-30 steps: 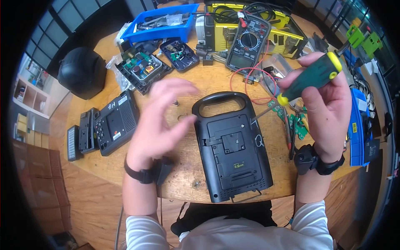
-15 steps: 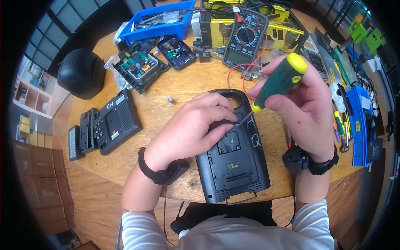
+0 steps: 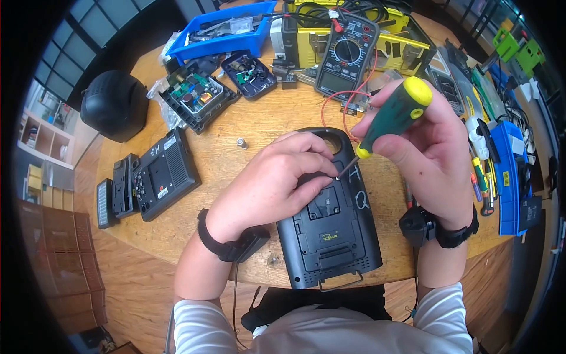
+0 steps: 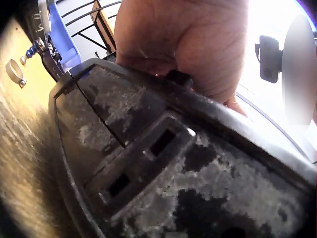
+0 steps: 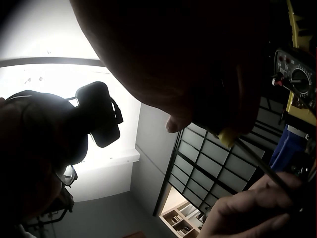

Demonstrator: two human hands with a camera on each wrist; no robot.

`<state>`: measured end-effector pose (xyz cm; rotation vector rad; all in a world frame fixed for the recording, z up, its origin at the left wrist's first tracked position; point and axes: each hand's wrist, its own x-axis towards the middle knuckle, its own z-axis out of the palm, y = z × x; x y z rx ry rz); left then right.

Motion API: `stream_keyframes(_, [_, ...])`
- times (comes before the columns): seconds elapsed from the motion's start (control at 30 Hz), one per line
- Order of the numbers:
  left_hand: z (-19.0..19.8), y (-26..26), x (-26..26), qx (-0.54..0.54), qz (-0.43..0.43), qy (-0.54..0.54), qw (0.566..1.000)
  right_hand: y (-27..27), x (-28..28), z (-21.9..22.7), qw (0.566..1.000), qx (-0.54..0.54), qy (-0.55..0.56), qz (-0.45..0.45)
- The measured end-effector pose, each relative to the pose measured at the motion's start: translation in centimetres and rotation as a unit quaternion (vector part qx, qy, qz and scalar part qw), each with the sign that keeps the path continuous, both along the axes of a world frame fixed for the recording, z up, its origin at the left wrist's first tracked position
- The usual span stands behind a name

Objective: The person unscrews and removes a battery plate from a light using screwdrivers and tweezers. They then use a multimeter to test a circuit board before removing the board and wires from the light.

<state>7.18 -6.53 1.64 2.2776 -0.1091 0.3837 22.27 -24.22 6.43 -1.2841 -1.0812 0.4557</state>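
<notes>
A black plastic housing (image 3: 348,236) with a carry handle, a Rolux label and white letters H and Q lies on the wooden table. My right hand (image 3: 430,147) holds a green and yellow screwdriver (image 3: 392,115) by its handle, the shaft slanting down to the housing's upper part. Across the housing, my left hand (image 3: 265,177) rests with thumb and forefinger close around the screwdriver's tip; I cannot tell whether they pinch it. The left wrist view looks along the housing's worn side (image 4: 163,144), with slots in it. In the right wrist view the shaft (image 5: 262,166) runs toward the left fingers (image 5: 252,213).
A small metal cylinder (image 3: 242,143) stands left of the housing. Farther left lie a second black unit (image 3: 168,174) and an opened case with circuit boards (image 3: 197,97). Behind are a multimeter (image 3: 345,56) with red leads and a blue bin (image 3: 227,35). Tools (image 3: 483,177) lie at right.
My left hand came down from the air onto the housing, fingers near the screwdriver's tip. My right hand moved left and brought the tip onto the housing. Little differs over the last half second.
</notes>
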Motion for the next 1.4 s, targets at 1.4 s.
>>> stream_keyframes(1.4, [1.4,0.4,2.4,-0.091,-0.081,-0.014,0.992,0.6,-0.3,1.9,0.959,0.132,-0.248,-0.025])
